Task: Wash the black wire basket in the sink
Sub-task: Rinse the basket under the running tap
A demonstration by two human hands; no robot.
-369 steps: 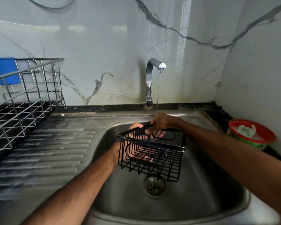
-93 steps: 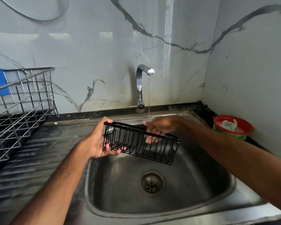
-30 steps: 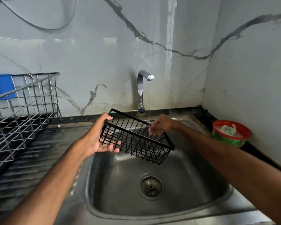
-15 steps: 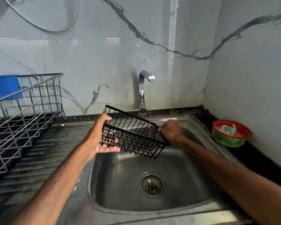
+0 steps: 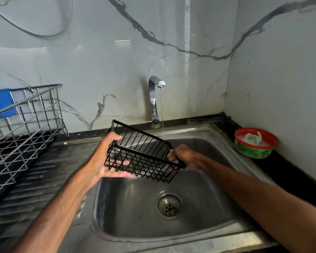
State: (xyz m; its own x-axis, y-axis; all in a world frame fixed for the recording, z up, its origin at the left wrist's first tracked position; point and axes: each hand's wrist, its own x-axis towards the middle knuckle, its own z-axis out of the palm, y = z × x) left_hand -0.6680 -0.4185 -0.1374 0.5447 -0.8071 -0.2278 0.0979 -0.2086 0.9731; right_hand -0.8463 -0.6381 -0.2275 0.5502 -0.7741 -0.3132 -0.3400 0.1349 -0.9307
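Over the sink bowl: black wire basket [image 5: 144, 154] is held in the air, clear of the sink [image 5: 171, 240] floor, with the drain [image 5: 169, 206] below and slightly right.
Tilt: left end high, right end low; probably so water runs along the wires and drips into the bowl.
Water: thin stream [image 5: 161, 114] from the tap [image 5: 154, 99] at the far rim meets the basket near its right end.
Left hand [image 5: 102, 161]: palm up, fingers nearly straight beneath the left end, thumb against its top edge. A wide cradle, not a tight grip; likely a pivot for turning.
Right hand [image 5: 182, 155]: fingers curled round the right end's wire, gripping it firmly.
Stage: rinsing, by my reading; only the right end is under the stream, so other faces need turning in.
Risk: wet wire could slip from the loose left support.
Left of sink: dish rack [image 5: 26, 128] on the drainer.
Right counter: red-rimmed tub [image 5: 254, 143], well apart.
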